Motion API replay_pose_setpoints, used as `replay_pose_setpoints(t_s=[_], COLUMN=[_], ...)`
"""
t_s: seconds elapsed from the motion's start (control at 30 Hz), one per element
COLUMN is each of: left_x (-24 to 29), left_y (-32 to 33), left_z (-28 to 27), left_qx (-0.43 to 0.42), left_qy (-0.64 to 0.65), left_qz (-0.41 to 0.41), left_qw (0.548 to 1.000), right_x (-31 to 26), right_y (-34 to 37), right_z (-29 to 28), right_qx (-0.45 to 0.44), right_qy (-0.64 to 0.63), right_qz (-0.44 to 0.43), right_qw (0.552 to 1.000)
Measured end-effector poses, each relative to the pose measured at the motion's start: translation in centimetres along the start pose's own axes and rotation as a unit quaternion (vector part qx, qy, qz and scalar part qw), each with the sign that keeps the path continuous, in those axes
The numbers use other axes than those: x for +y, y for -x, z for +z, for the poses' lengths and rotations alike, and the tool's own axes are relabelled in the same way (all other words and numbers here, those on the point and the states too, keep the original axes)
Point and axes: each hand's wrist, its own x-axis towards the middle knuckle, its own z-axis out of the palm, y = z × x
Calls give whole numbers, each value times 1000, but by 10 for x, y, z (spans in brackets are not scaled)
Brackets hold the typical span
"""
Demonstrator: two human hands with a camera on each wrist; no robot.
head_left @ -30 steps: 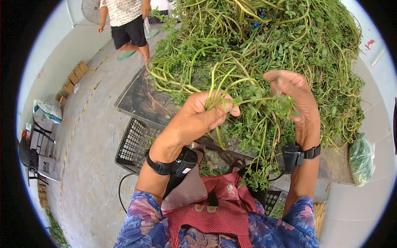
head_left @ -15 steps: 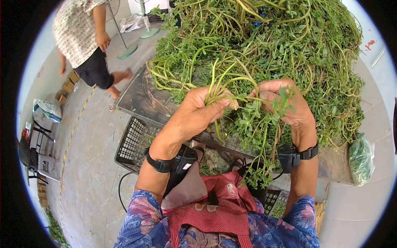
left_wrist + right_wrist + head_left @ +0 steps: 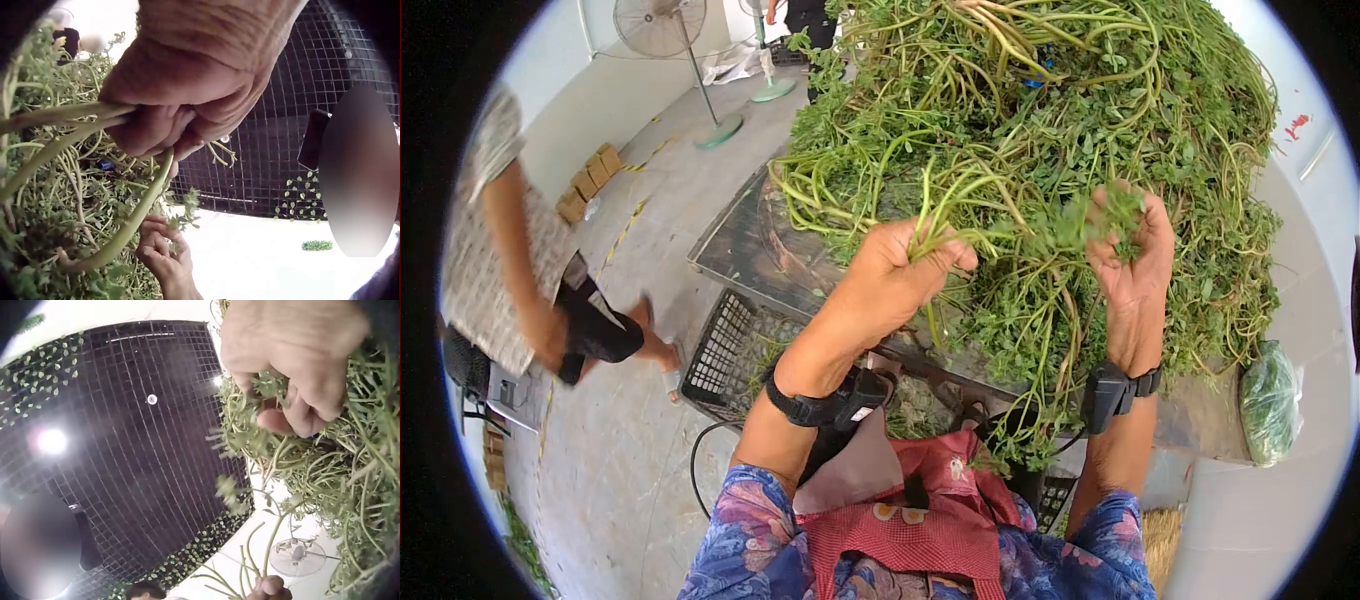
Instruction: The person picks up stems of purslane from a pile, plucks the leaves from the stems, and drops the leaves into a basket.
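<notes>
1. Since half a second ago, the right hand [image 3: 1138, 265] has parted from the left hand [image 3: 900, 270] and is now well to its right, while a passer-by [image 3: 525, 250] has come nearer along the left side.
2. Closest to the body hangs a red checked apron [image 3: 920, 545], with blue flowered sleeves [image 3: 735, 535] on either side of it.
3. Curled firmly, the left hand grips a small bunch of green stems [image 3: 139, 214], which poke out above and below the fist.
4. Over on the other side, the right hand pinches a leafy sprig [image 3: 1112, 212] (its leaves are blurred, so I can't follow each one).
5. Lower down, a black crate [image 3: 720, 335] sits just beside the dark counter [image 3: 735, 240].
6. On that counter a big tangled heap of greens [image 3: 1190, 170] spreads behind both hands, and a plastic bag [image 3: 1270, 405] packed with greenery is at its right edge.
7. Farther back are cardboard boxes [image 3: 605, 165] near the wall and a standing fan [image 3: 658, 22].
</notes>
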Motion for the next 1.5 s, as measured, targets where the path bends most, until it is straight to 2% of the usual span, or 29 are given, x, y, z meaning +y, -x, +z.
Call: replay_pose_setpoints(t_s=[0.03,0.2,0.27,0.3,0.37,0.4,0.43,0.47,0.5,0.53,0.6,0.63,0.67,0.73,0.8,0.87,0.9,0.93,0.97,1.0,1.03,1.07,1.13,1.2,1.3,1.33,1.4,1.43,1.5], left_x=[2,1,2,2,3,2,2,2,3,4,-2,-4,-3,-1,1,7,2,13,29,39,33,30,23,17,19,16,6,3,1], left_y=[-1,-4,-4,-4,-4,-4,-4,-4,-4,-3,-3,-3,-2,-1,-3,-3,-9,-9,-9,-9,-14,-17,-26,-30,-28,-29,-30,-30,-30], left_z=[1,-1,0,0,1,1,2,2,3,3,7,7,7,10,10,9,5,0,-4,-9,-13,-11,-1,10,24,26,27,27,26], left_qx=[24,36,40,41,41,43,44,44,45,47,34,27,16,20,31,-13,-12,-4,17,38,39,40,-37,-69,-64,-67,-64,-76,-84], left_qy=[2,14,12,15,19,19,20,21,15,9,13,12,-4,-4,-2,65,51,48,47,47,69,68,97,108,9,10,11,18,14], left_qz=[-15,-27,-29,-28,-27,-25,-22,-22,-26,-31,-9,16,43,55,60,-12,57,57,-6,-69,-74,-74,-80,-91,-11,-12,-15,-29,-27], left_qw=[1000,999,999,999,999,999,999,999,999,998,999,999,999,998,998,998,997,997,999,996,994,994,991,988,998,998,998,997,996], right_x=[1,-4,-6,-8,-12,-14,-15,-14,-6,3,20,27,32,31,28,21,16,12,9,6,5,7,12,13,11,11,10,9,6], right_y=[-8,3,7,9,17,23,31,41,55,56,50,44,38,26,27,30,34,36,38,40,40,41,44,44,47,48,49,49,51], right_z=[-15,-14,-17,-16,-11,-9,-6,-1,11,16,18,19,19,13,12,13,15,16,16,15,15,16,15,17,17,17,15,14,12], right_qx=[-107,-78,-165,-165,-224,-224,-221,-216,-164,-163,-203,-195,-208,-210,-220,-223,-220,-216,-224,-226,-225,-226,-241,-242,-233,-231,-253,-250,-275], right_qy=[-40,-69,-61,-60,95,96,192,286,450,450,619,644,632,670,659,654,661,666,661,672,684,683,689,691,742,744,711,712,694], right_qz=[22,30,14,14,-55,-55,-86,-116,-230,-231,-366,-401,-411,-443,-428,-407,-432,-456,-457,-474,-491,-491,-519,-527,-495,-493,-484,-484,-447], right_qw=[993,994,984,984,968,968,952,926,847,847,664,621,623,557,578,597,573,549,552,522,490,491,445,431,387,387,444,444,493])
